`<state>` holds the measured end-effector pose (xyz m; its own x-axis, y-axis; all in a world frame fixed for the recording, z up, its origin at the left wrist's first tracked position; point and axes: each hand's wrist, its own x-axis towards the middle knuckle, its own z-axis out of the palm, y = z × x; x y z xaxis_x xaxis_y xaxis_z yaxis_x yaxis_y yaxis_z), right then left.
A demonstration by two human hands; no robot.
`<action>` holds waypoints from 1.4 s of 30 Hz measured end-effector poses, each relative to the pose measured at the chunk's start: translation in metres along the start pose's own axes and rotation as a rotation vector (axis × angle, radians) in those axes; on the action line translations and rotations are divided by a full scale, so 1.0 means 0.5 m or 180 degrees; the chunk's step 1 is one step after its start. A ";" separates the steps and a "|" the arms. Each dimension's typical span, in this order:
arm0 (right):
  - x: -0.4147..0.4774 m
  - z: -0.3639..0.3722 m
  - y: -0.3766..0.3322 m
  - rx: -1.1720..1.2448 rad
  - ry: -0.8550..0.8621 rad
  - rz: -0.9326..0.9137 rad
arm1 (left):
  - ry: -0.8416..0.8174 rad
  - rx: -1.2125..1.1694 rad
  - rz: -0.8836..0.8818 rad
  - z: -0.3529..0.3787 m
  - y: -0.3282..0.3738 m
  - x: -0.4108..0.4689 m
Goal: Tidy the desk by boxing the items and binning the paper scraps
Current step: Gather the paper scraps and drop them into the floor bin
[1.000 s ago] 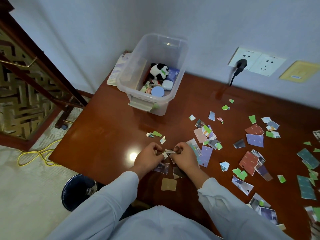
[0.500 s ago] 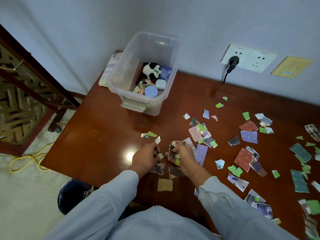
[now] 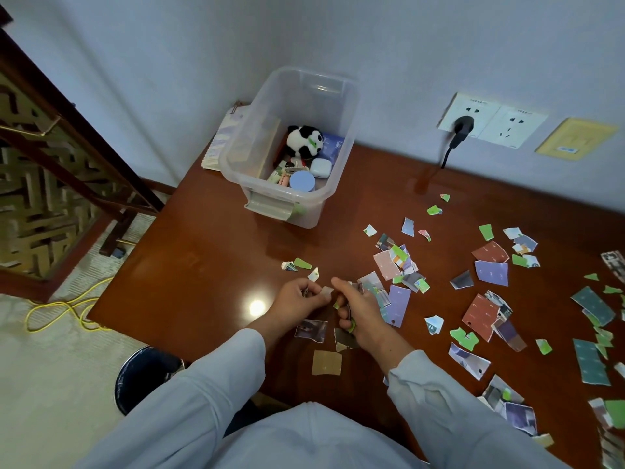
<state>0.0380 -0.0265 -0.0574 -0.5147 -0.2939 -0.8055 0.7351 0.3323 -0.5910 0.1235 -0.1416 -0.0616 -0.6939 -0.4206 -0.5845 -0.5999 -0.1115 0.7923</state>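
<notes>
Left hand (image 3: 297, 299) grip pinches a pale scrap (image 3: 326, 292); right hand (image 3: 363, 314) grip clamps bunched scraps (image 3: 351, 325) just beside it; print illegible.

Bin (image 3: 143, 372) half hidden under desk (image 3: 209, 265) edge and left sleeve (image 3: 203, 384); notebook (image 3: 221, 137) mostly behind clear box (image 3: 257, 157); bundle of scraps (image 3: 351, 324) in right hand (image 3: 363, 314) largely covered by that hand; pale scrap (image 3: 326, 292) pinched in left hand (image 3: 297, 299) blurred, print unreadable; loose scraps (image 3: 614, 262) at right picture edge cut off; yellow wall label (image 3: 575, 138) print too small to read.

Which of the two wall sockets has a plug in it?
The socket nearer the clear box, holding a black plug; the other socket is free.
</notes>
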 end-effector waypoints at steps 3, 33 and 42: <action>-0.010 0.007 -0.001 -0.0086 -0.0185 0.0031 | 0.0012 -0.0149 -0.0026 0.000 0.007 -0.004; -0.002 -0.034 0.028 -0.3359 0.0812 -0.1413 | -0.0250 0.1649 0.0048 0.001 -0.010 -0.005; 0.007 -0.031 0.032 -0.3494 0.0891 -0.1386 | -0.0023 0.0239 -0.0511 0.009 0.027 -0.012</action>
<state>0.0408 -0.0082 -0.0703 -0.8029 -0.4113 -0.4315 -0.2183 0.8764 -0.4292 0.1177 -0.1363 -0.0482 -0.5894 -0.3962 -0.7040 -0.7311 -0.1092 0.6735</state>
